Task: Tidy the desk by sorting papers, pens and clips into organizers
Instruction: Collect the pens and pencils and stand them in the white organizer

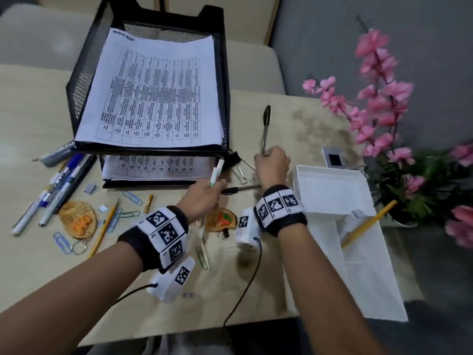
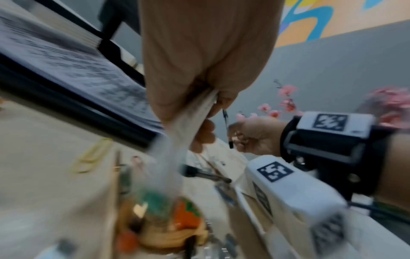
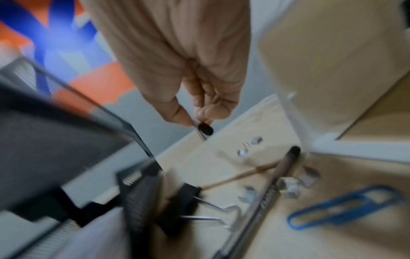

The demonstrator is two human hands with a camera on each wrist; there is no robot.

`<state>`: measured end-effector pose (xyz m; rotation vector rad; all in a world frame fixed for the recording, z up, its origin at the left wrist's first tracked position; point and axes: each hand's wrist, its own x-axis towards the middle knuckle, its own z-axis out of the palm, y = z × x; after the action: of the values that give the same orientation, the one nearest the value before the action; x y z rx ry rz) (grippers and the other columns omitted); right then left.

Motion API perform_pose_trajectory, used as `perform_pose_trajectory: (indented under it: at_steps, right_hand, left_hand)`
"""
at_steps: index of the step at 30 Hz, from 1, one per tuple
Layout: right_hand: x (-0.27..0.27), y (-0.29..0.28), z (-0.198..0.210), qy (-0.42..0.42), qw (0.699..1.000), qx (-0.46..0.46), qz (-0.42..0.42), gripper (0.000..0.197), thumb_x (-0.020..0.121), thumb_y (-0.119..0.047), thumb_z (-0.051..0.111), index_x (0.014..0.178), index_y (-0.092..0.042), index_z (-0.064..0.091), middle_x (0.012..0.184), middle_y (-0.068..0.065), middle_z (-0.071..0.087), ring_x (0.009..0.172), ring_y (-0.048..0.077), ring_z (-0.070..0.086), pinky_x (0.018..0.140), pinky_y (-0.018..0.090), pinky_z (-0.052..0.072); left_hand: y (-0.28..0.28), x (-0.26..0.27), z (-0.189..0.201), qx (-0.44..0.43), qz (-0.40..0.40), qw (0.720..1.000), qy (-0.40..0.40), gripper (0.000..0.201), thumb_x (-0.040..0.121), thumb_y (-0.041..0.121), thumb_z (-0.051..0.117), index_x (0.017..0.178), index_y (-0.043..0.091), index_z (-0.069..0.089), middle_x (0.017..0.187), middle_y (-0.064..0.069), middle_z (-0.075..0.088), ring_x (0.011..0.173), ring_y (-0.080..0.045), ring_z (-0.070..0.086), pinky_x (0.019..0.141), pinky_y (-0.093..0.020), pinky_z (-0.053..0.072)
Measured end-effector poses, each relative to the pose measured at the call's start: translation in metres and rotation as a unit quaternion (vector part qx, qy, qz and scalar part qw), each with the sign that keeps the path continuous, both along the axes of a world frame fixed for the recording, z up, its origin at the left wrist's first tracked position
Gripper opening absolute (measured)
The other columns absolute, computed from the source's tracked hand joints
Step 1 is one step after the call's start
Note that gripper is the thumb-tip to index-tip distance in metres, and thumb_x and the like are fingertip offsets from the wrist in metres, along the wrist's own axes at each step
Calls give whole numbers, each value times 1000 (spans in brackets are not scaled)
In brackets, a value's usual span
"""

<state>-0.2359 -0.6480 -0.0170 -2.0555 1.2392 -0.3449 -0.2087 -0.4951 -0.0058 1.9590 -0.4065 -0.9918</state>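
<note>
While the right hand (image 1: 272,162) curls its fingers around one black-capped pen (image 1: 265,126), holding it upright, the left hand (image 1: 202,198) pinches one white pen with a green tip (image 1: 216,172). Both hover just in front of the black mesh tray (image 1: 84,80), which holds two tiers of printed papers (image 1: 153,93). Only the right wrist view shows a blue paperclip (image 3: 341,208) beside a third pen (image 3: 272,189).
</note>
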Motion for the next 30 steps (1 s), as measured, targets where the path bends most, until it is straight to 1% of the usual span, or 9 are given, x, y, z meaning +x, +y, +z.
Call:
perform_pose_trajectory:
  at_steps: [3,7,9,12,16,18,23,26,30]
  right_hand:
    - [-48,23,38,-99,994,-42,10,8,79,-8,61,80,-8,53,73,4,58,72,21,52,59,21,31]
    - [-127,15,71,-176,973,-93,-120,11,76,-5,63,85,-9,57,60,-10,51,56,4,49,55,12,36]
    - [-164,1,70,-181,961,-104,-184,5,80,-6,59,86,-7,59,67,0,59,62,12,53,62,18,38]
    - [-202,-16,53,-134,962,-114,-210,14,87,-11,56,90,1,64,87,16,70,80,25,62,72,26,41]
    - [-224,-26,30,-10,983,-89,-159,19,89,-10,52,98,2,65,99,22,69,96,36,60,77,30,32]
    - [-232,-27,19,25,988,-55,-144,22,90,-10,48,103,-2,64,104,23,67,100,38,59,80,32,39]
    - [-249,-30,3,58,995,-43,-67,24,89,-7,47,108,-3,60,102,23,68,95,36,63,84,39,52]
    - [-254,-38,3,66,997,-33,7,27,88,-7,47,111,-3,61,99,22,70,93,33,65,86,35,52]
    - [-259,-50,4,106,993,-25,47,26,90,-10,49,112,-3,60,100,22,69,95,35,64,83,32,49]
  left_hand:
    - [-23,-18,23,-28,-89,992,-87,42,100,21,34,58,16,34,56,-1,32,46,-9,31,50,-25,26]
    - [-56,-39,56,-68,-153,978,-125,35,98,21,39,67,12,53,61,2,43,56,-10,41,58,-29,33]
    - [-72,-53,72,-100,-182,972,-109,32,97,25,44,73,16,62,67,0,54,60,-14,50,60,-27,42]
    - [-101,-82,88,-158,-196,960,-121,30,93,26,55,89,0,70,86,-17,70,75,-28,66,75,-39,56]
    - [-139,-125,83,-146,-201,954,-167,29,85,21,66,83,-8,67,83,-24,69,79,-31,66,75,-42,54]
    - [-154,-141,72,-108,-224,949,-195,24,83,21,67,78,-2,63,82,-23,65,80,-32,63,67,-38,49]
    - [-173,-161,54,-46,-252,929,-267,26,88,22,57,70,6,51,97,-25,64,94,-38,59,65,-30,34]
    - [-178,-167,54,-26,-268,910,-317,21,90,22,53,84,2,54,104,-27,62,99,-40,56,67,-32,32]
    - [-177,-171,47,-21,-254,914,-317,29,89,23,57,68,9,44,100,-24,64,95,-39,57,65,-30,31]
